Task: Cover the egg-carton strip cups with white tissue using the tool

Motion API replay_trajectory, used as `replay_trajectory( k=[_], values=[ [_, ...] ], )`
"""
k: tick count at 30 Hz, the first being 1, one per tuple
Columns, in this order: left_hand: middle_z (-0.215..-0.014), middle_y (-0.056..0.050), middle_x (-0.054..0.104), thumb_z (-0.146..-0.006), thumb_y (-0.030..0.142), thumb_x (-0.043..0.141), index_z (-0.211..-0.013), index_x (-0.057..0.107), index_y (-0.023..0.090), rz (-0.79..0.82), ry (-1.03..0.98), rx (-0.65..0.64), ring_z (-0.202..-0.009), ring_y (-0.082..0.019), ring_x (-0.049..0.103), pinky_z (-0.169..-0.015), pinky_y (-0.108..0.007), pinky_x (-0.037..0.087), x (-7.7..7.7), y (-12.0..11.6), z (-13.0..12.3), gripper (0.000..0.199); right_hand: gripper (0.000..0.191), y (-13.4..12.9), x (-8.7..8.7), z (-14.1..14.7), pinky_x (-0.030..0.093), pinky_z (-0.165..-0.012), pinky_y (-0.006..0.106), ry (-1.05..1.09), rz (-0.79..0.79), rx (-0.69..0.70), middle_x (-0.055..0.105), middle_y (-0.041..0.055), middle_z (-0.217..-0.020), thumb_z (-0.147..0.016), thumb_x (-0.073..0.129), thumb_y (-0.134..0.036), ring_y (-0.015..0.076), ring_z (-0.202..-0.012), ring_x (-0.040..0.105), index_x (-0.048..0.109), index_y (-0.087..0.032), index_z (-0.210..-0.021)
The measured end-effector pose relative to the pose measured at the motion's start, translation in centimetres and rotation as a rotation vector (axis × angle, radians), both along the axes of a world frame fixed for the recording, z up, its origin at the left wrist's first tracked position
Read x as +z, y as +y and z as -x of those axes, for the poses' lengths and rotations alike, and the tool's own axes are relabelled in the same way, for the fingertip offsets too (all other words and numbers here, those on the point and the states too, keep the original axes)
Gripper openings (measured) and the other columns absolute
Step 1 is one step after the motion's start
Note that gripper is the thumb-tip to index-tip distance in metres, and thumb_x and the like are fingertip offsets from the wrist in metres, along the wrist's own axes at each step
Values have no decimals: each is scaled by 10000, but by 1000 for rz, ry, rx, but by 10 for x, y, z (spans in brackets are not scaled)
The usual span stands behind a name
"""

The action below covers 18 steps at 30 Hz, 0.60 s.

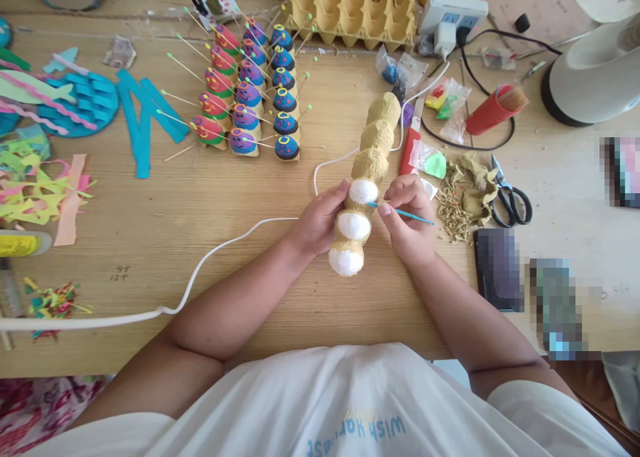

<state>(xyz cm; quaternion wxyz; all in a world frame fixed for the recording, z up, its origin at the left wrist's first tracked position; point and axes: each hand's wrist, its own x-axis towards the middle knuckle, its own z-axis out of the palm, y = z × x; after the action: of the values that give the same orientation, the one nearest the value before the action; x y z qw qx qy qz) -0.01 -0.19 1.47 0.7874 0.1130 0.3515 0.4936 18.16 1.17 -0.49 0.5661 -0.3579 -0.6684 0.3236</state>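
Observation:
My left hand (320, 218) is closed round the side of a strip of egg carton cups (374, 152), held tilted above the table. White caps (354, 226) cover the three cups nearest me; the far ones are bare tan pulp. Between thumb and fingers my right hand (411, 220) pinches a thin blue stick (413, 215), its tip touching the strip beside the farthest white cap. What the stick's tip looks like is too small to tell.
Rows of painted carton cups (246, 94) with pins stand back left. Scissors (509, 200), pulp scraps (475, 190) and a red cup of sticks (493, 110) lie right. A white cable (210, 257) crosses left. Egg trays (345, 14) and a power strip (453, 14) are at the back.

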Motion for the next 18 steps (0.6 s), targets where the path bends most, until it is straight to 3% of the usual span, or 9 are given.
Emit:
replay_trajectory(
  k=[7,18],
  values=[
    [-795,-22,716,-1084,528,765,-918,792,216,-105,47,-39,-701,-178,659,-659,-313,507,-2,0,1,354,314,-1,1,0,513,-825,412,-14,-16,9,563,7,-966,-1047,799,-489,189,-894,594,642,-276,-878],
    [-779,-7,717,-1108,543,730,-986,799,220,-64,31,-33,-694,-172,685,-665,-302,529,-1,0,0,352,249,-1,3,0,492,-829,398,-8,-42,18,553,0,-965,-1055,798,-401,180,-896,590,652,-272,-900]
  ],
)
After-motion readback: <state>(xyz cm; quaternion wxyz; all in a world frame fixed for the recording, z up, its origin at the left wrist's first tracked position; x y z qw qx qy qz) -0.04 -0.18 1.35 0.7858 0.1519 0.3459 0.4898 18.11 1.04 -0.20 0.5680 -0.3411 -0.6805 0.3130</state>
